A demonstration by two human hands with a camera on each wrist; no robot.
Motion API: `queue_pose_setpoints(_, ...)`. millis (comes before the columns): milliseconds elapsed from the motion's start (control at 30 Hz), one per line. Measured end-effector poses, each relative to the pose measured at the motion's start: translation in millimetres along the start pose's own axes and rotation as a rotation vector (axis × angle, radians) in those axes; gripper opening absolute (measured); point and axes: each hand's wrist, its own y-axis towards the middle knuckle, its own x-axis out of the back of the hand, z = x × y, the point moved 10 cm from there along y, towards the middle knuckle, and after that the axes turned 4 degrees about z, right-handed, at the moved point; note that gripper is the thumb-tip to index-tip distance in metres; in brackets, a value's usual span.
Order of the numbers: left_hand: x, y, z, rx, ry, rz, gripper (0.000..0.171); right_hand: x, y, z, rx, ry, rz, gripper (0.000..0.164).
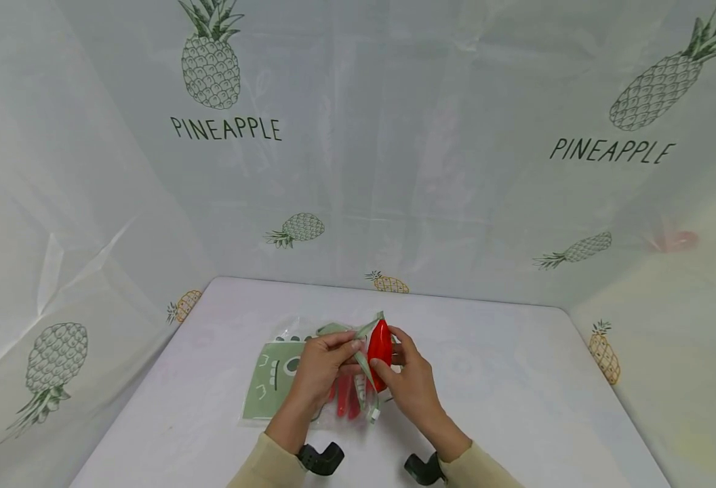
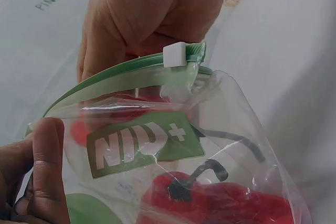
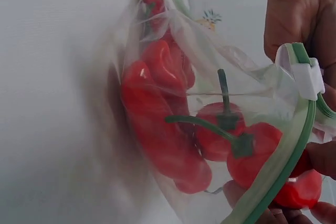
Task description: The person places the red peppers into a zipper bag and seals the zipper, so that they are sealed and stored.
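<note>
A clear zip bag (image 1: pixel 272 386) with a green printed cartoon face lies on the table, its green-edged mouth raised and spread. My left hand (image 1: pixel 324 366) pinches the rim of that mouth. At the opening, my right hand (image 1: pixel 411 379) grips a glossy red pepper (image 1: pixel 380 349) between thumb and fingers. Several more red peppers (image 3: pixel 157 124) show through the plastic in the right wrist view, some with green stems. A white slider (image 2: pixel 174 55) sits at one end of the zip strip in the left wrist view. Part of the gripped pepper is hidden behind the bag there.
The white table (image 1: pixel 516 379) extends around the bag. Pale sheets printed with pineapples (image 1: pixel 211 71) hang at the back and both sides. A dark camera mount (image 1: pixel 321 459) is worn on each wrist. A blurred red shape (image 1: pixel 675 241) shows at the right sheet.
</note>
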Motion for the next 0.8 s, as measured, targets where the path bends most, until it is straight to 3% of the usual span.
queue_pose_setpoints(467,-1.1,-1.8,-4.2,-0.006,0.02,0.0,0.036,-19,10,-5,-0.054,-0.024,0.136,0.062)
queue_pose_setpoints(800,4.9,3.1,-5.1,-0.015,-0.02,-0.036,0.031,-25,12,6,0.005,-0.073,0.209,0.061)
